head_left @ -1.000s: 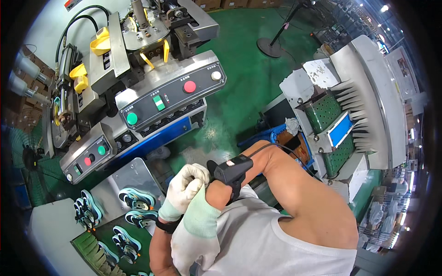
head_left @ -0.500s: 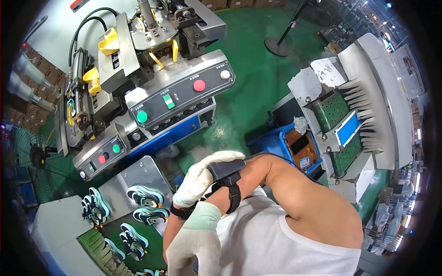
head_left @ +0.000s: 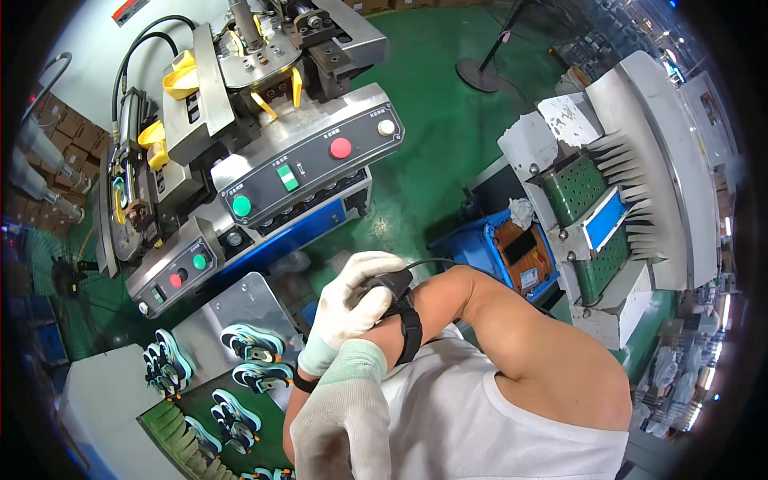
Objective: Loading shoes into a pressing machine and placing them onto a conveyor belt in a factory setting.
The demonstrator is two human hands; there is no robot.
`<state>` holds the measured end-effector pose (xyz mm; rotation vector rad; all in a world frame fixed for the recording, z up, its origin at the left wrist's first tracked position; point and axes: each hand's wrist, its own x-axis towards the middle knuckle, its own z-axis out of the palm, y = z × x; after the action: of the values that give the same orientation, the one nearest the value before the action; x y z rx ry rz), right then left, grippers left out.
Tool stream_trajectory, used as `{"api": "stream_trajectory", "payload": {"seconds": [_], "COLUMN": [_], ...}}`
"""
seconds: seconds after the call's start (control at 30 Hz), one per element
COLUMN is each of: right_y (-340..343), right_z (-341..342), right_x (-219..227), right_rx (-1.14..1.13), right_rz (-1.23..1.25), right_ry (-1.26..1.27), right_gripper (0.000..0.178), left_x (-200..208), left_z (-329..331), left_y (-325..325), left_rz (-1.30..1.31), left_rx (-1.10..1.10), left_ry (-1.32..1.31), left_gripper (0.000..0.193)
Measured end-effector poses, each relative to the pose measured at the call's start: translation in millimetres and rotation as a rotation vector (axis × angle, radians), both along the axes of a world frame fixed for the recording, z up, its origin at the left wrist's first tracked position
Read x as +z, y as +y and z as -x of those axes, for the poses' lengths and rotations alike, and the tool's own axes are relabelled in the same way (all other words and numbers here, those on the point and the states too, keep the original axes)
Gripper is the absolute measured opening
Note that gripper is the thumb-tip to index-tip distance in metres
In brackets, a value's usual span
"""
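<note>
My left hand [head_left: 344, 306], in a white knit glove, is closed on a small black box-shaped device [head_left: 394, 282] strapped to my right forearm. Its thumb and fingers grip the device from opposite sides. A black strap [head_left: 411, 334] circles that forearm, and a thin black cable [head_left: 436, 261] leads off from the device. My right hand [head_left: 340, 420], gloved too, hangs low at the bottom edge, thumb apart from the fingers, with nothing visible in it. Part of its fingers is cut off by the frame. Another black band [head_left: 305, 380] sits at my left wrist.
Ahead on the left stands a pressing machine with a button panel [head_left: 312, 160]. Light-blue and black shoes [head_left: 252, 342] lie on a metal plate and green belt at lower left. On the right are a blue crate [head_left: 496, 248] and a white machine with bristle-like strips [head_left: 624, 176].
My left hand has gone from lying flat along the device to gripping it with thumb and fingers. The device has shifted slightly upward. My right hand stays nearly in place.
</note>
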<state>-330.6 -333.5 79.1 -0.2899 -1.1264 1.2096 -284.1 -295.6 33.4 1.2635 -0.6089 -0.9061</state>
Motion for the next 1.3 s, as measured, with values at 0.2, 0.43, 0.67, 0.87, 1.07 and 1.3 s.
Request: {"api": "stream_trajectory", "payload": {"seconds": [0.2,0.43,0.67,0.87,1.07,1.3], "right_y": [-5,-10,-9,-10,-5,-4], "right_z": [-1,-3,-3,-6,-7,-8], "right_x": [0,7,10,11,15,13], "right_rx": [-0.004,0.006,0.036,0.038,0.078,0.073], "right_rz": [-0.016,-0.013,-0.002,0.008,0.013,0.032], "right_ry": [0.025,0.059,0.089,0.111,0.117,0.118], "right_gripper": [0.064,0.072,0.080,0.088,0.095,0.093], "left_x": [-16,-45,-23,-8,0,7], "left_z": [1,-14,-25,-31,-27,-40], "left_y": [6,0,-4,-9,0,3], "left_rz": [0.249,0.159,0.127,-0.049,0.023,0.058], "left_rx": [-0.204,-0.232,-0.243,-0.240,-0.213,-0.287], "left_ry": [0.278,0.055,-0.047,-0.184,-0.109,-0.203], "left_gripper": [0.090,0.089,0.068,0.072,0.062,0.061]}}
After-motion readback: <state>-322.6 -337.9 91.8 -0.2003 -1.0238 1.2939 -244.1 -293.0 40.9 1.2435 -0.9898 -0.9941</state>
